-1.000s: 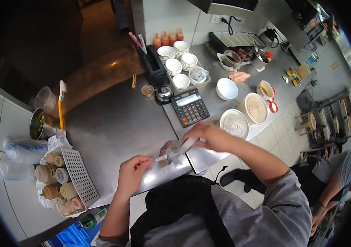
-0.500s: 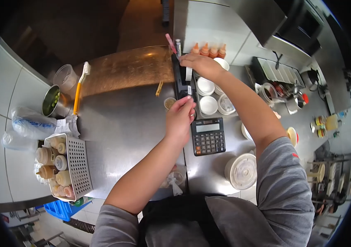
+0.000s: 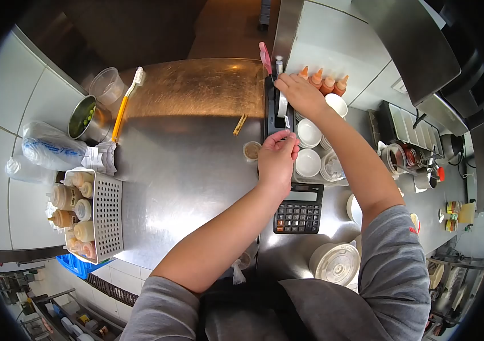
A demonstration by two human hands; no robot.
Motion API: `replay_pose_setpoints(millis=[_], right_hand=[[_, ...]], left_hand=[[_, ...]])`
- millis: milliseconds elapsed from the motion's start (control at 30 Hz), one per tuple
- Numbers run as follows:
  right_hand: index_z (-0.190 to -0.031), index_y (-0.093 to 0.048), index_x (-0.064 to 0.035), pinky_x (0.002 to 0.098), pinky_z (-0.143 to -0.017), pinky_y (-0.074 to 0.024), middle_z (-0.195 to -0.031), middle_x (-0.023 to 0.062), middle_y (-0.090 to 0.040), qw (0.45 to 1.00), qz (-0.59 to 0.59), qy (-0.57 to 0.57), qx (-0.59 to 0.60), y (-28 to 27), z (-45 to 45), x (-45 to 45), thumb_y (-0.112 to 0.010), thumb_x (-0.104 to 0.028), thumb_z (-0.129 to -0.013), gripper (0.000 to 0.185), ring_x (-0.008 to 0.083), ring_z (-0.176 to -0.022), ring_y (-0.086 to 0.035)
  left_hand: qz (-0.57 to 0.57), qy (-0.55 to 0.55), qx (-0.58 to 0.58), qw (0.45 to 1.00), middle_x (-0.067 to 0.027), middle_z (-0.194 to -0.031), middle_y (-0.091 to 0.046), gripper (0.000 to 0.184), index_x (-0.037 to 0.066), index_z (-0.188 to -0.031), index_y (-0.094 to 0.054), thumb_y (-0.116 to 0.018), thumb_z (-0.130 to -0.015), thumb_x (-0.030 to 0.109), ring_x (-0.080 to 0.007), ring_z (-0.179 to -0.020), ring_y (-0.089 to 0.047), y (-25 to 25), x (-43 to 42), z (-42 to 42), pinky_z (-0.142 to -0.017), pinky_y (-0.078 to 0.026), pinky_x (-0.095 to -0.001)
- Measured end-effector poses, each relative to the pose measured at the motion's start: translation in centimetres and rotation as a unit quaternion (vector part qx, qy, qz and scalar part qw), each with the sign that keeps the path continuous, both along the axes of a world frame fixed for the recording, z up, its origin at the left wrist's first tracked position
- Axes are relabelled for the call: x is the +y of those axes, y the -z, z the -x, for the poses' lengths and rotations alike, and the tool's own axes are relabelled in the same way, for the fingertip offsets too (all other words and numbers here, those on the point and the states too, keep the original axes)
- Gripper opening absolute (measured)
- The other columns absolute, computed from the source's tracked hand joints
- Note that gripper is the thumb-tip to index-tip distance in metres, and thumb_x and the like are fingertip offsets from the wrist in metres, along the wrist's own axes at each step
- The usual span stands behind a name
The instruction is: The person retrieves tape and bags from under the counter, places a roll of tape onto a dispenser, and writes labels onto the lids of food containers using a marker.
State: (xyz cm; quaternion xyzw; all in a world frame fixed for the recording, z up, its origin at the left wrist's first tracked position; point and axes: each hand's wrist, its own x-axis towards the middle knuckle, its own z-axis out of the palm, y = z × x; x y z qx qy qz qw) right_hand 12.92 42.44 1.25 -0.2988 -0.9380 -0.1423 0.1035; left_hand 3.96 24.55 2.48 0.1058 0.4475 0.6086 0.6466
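Note:
A long black tape dispenser (image 3: pixel 271 111) stands on the steel counter, with a pale strip of tape (image 3: pixel 283 105) along it. My right hand (image 3: pixel 303 95) is closed over its far part, fingers curled down onto it; their tips are partly hidden. At the near end, my left hand (image 3: pixel 276 162) is closed in a pinch at the end of the strip. Pink-handled scissors (image 3: pixel 265 58) and a marker (image 3: pixel 279 65) stand upright just beyond my right fingers. A small round tub (image 3: pixel 251 150) sits left of my left hand.
White bowls (image 3: pixel 308 163) stand right of the dispenser, sauce bottles (image 3: pixel 327 86) behind. A calculator (image 3: pixel 298 209) and lidded tub (image 3: pixel 334 265) lie nearer me. Far left are a bottle basket (image 3: pixel 107 219), a yellow-handled brush (image 3: pixel 121 116) and a metal pot (image 3: pixel 89 120).
My view has shifted, so the counter items appear farther right. Both hands stay at the dispenser, the left still pinching near the strip's end and the right still over the far part.

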Motion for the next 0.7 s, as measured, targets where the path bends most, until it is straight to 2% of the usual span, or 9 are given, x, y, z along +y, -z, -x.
replay_pose_setpoints(millis=[333,400,433,500,633,700], right_hand=[[-0.106,-0.049,-0.0076,0.0372,-0.082,-0.0471,-0.102,0.0090,-0.050,0.999,-0.009,0.035,-0.015,0.7,0.6,-0.9,-0.053,-0.008,-0.084,0.022,0.0227,-0.095,-0.058],[-0.120,-0.047,-0.0076,0.0382,-0.084,-0.0479,-0.107,0.0100,-0.052,0.999,0.004,0.024,-0.045,0.6,-0.1,-0.9,-0.051,-0.004,-0.084,0.037,0.0250,-0.099,-0.057],[-0.120,-0.047,-0.0076,0.0382,-0.084,-0.0479,-0.107,0.0100,-0.052,0.999,0.004,0.024,-0.046,0.7,-0.5,-0.8,-0.051,-0.004,-0.084,0.037,0.0250,-0.099,-0.057],[-0.134,-0.042,-0.0087,0.0376,-0.090,-0.0468,-0.117,0.0101,-0.054,0.992,0.105,0.064,0.008,0.8,-1.1,-0.5,-0.048,0.000,-0.084,0.051,0.0275,-0.105,-0.056],[-0.135,-0.045,-0.0073,0.0364,-0.095,-0.0447,-0.121,0.0101,-0.055,0.984,0.164,0.048,0.059,0.8,-2.4,0.1,-0.047,0.006,-0.083,0.054,0.0289,-0.111,-0.055],[-0.128,-0.051,-0.0031,0.0365,-0.096,-0.0439,-0.119,0.0155,-0.057,0.979,0.188,0.010,0.083,0.6,-3.0,0.3,-0.047,0.011,-0.076,0.054,0.0317,-0.111,-0.055]], left_hand=[[0.015,-0.015,-0.014,1.000,-0.0025,-0.091,-0.060,0.022,0.004,-0.110,-0.052,-0.060,-0.092,0.012,-0.0065,-0.076,-0.054,-0.2,-0.1,-0.3,-0.067,-0.046,-0.0179],[0.017,-0.016,-0.020,1.000,-0.0025,-0.091,-0.060,0.021,0.004,-0.110,-0.052,-0.060,-0.092,0.012,-0.0066,-0.076,-0.054,0.0,-0.6,-0.3,-0.067,-0.046,-0.0179],[0.022,-0.016,-0.016,1.000,-0.0026,-0.091,-0.060,0.021,0.004,-0.110,-0.052,-0.059,-0.093,0.012,-0.0066,-0.076,-0.054,0.1,-0.9,-0.3,-0.067,-0.046,-0.0180],[0.027,-0.016,-0.016,0.999,-0.0026,-0.091,-0.060,0.020,0.004,-0.110,-0.052,-0.059,-0.093,0.012,-0.0066,-0.076,-0.054,0.6,-1.8,-0.5,-0.068,-0.046,-0.0182],[0.026,-0.007,-0.027,0.999,-0.0032,-0.091,-0.061,0.019,0.004,-0.108,-0.051,-0.059,-0.093,0.012,-0.0065,-0.076,-0.055,2.0,-4.5,-0.8,-0.068,-0.046,-0.0182],[0.022,-0.021,-0.029,0.999,-0.0032,-0.091,-0.061,0.018,0.005,-0.107,-0.052,-0.060,-0.093,0.012,-0.0063,-0.076,-0.055,2.4,-5.8,-0.8,-0.069,-0.046,-0.0180]])
